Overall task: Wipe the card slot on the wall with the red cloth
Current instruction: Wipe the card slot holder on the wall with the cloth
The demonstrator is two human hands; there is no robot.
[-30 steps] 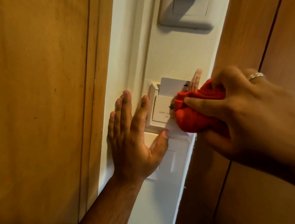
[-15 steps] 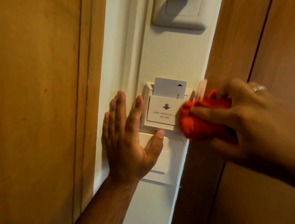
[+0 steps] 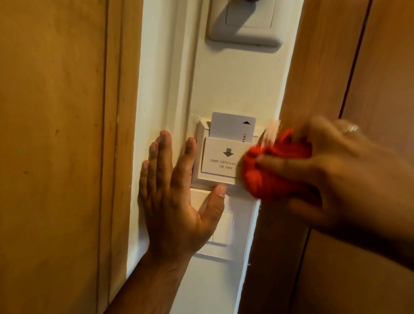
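The white card slot is fixed to the white wall, with a white key card standing in its top. My right hand is closed around a bunched red cloth, which presses on the slot's right side and hides that edge. This hand is blurred and wears a ring. My left hand lies flat on the wall just left of and below the slot, fingers spread, thumb tip touching the slot's lower edge.
A white light switch plate sits directly under the slot, partly behind my left hand. Another white wall plate with a dark knob is higher up. Brown wooden panels flank the narrow wall strip on both sides.
The red cloth has moved from the middle of the slot's face toward its right side, uncovering the printed arrow and text. My left hand has stayed flat on the wall.
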